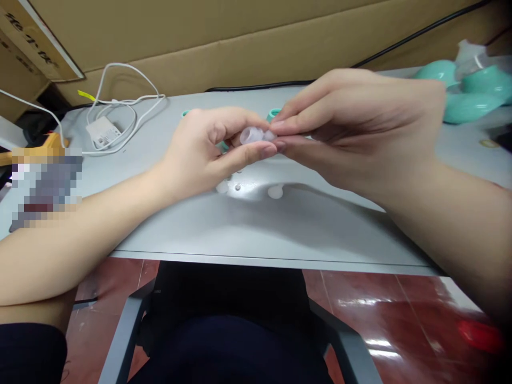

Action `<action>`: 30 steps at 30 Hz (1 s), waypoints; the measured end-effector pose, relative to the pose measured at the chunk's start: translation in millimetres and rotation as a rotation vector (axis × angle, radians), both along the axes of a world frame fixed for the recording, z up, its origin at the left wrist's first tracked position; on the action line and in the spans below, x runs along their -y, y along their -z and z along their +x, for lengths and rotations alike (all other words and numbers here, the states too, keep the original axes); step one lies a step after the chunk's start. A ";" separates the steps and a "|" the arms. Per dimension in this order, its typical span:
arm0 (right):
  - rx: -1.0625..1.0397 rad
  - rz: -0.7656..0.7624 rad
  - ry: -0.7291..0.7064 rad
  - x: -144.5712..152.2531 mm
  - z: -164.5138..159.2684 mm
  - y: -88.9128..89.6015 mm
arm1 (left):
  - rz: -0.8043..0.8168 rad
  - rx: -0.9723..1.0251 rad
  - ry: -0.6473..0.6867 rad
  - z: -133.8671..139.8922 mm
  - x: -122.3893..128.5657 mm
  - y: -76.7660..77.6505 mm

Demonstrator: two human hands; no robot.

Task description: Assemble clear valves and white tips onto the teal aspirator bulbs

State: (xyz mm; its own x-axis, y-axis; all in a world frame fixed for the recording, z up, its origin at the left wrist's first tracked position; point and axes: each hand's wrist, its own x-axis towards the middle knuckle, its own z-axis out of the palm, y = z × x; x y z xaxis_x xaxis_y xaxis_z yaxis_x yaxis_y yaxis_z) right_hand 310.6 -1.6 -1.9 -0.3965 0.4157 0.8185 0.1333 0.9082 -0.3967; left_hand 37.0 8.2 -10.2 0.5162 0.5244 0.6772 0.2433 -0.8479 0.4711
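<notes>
Here in the middle of the frame is the plastic piece [252,135], milky white and slightly see-through, with a round open mouth at its left end and a narrower part toward the right. The left hand [208,146] has its grip clamped around it, thumb along the lower side; the right hand's [360,120] grip pinches the right end (fingertips hide the very tip). Below, a white disc [275,191] lies on the grey counter [180,229].
</notes>
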 end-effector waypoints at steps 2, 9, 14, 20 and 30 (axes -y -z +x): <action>0.006 -0.025 0.026 0.8 -1.0 -0.4 | -0.024 0.001 -0.030 3.8 2.0 -2.3; 0.018 -0.059 0.077 -0.5 -4.5 0.2 | 0.066 0.023 -0.058 4.5 5.9 0.9; 0.014 -0.122 0.026 -0.1 -4.9 1.6 | 0.005 -0.005 -0.099 4.2 15.3 -2.1; 0.013 -0.236 -0.096 -6.4 -3.9 1.0 | -0.006 -0.028 -0.078 1.4 16.1 -4.9; -0.072 -0.316 -0.157 -3.4 -9.6 0.4 | 0.017 0.142 0.002 6.1 10.0 -5.6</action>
